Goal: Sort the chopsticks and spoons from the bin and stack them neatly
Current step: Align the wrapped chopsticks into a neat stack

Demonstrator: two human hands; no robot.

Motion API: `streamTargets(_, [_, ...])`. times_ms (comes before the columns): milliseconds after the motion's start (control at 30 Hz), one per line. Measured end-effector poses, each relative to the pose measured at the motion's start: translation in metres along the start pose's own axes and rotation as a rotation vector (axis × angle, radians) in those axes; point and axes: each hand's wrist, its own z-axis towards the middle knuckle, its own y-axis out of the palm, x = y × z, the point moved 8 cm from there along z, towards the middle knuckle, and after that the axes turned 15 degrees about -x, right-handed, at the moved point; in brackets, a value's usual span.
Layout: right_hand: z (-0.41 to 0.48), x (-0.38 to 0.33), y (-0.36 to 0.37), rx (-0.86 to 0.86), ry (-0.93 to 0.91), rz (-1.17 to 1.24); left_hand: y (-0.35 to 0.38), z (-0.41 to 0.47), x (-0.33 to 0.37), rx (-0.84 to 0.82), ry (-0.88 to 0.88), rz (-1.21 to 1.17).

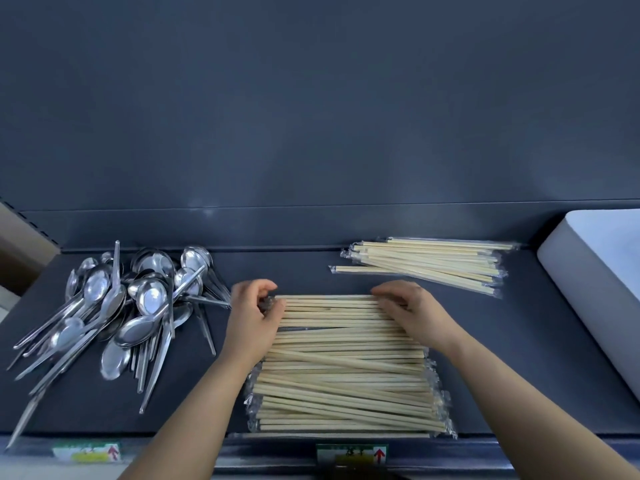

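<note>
Dark table (pixel 519 327): spoons (pixel 138 306) left, chopstick stack (pixel 346 375) centre. L hand (pixel 254 313), R hand (pixel 412 308) fingers curled round its far sticks.

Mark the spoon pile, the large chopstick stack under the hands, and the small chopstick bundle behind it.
spoon pile (pixel 151 298): head view, on a spoon bowl mid-heap.
large chopstick stack (pixel 346 382): head view, on the sticks at its middle.
small chopstick bundle (pixel 433 263): head view, on the sticks at mid-length.

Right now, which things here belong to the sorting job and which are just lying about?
Job: big chopstick stack, held by left hand and right hand; smaller chopstick bundle; spoon pile; white bin.
Lying about: arrow labels on the shelf edge; brown box, far left.
</note>
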Motion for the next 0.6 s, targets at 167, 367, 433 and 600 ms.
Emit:
streamTargets(167, [0.001, -0.011, 0.004, -0.060, -0.022, -0.049, 0.013, 0.002, 0.009, -0.178, 0.065, 0.034])
streamTargets(367, [-0.028, 0.010, -0.006, 0.137, 0.126, 0.216, 0.003, -0.020, -0.009, -0.203, 0.007, -0.139])
streamTargets(433, [-0.035, 0.012, 0.006, 0.128, 0.153, 0.225, 0.007, -0.027, -0.009, -0.201, 0.009, -0.155])
streamTargets(600, [-0.041, 0.005, 0.026, 0.110, 0.152, 0.160, 0.024, -0.033, 0.001, -0.153, 0.044, -0.123])
